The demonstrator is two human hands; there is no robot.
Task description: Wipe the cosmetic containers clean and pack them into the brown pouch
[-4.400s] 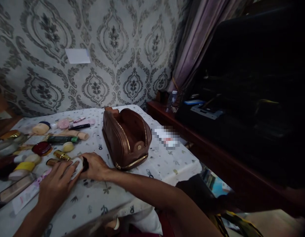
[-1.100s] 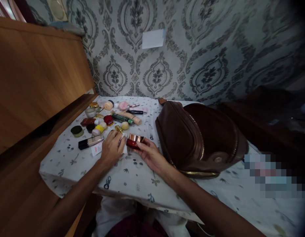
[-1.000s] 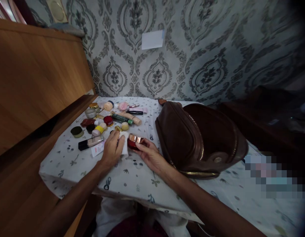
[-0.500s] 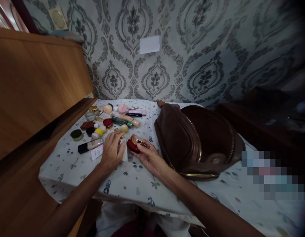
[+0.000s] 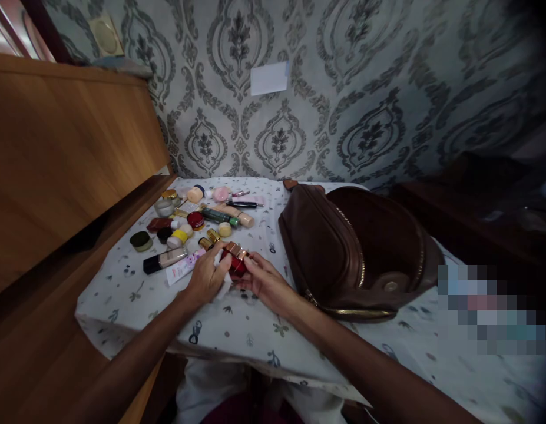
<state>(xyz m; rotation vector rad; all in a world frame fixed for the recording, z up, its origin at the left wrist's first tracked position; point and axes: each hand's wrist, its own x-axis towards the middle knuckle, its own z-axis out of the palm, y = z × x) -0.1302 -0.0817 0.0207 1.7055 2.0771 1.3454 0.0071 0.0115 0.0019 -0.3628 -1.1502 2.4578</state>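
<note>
My right hand (image 5: 269,284) grips a small dark-red cosmetic container (image 5: 234,264) with a shiny gold cap, holding it over the front part of the table. My left hand (image 5: 206,277) is closed on a white wipe (image 5: 224,286) and presses it against the container's left side. Part of the wipe hides behind the fingers. Just beyond the left hand lie two gold tubes (image 5: 212,236). A white and pink squeeze tube (image 5: 184,268) and a foundation bottle (image 5: 165,259) with a black cap lie left of that hand.
Several jars and tubes cover the table's left side, among them a red jar (image 5: 195,221) and a green tube (image 5: 219,217). A brown leather bag (image 5: 317,253) stands right of my hands. A wooden cabinet (image 5: 73,129) rises at left, and patterned wallpaper backs the table.
My left hand has moved right with the wipe, from beside the container onto it. The squeeze tube and gold tubes show more fully. The right hand has turned the container slightly.
</note>
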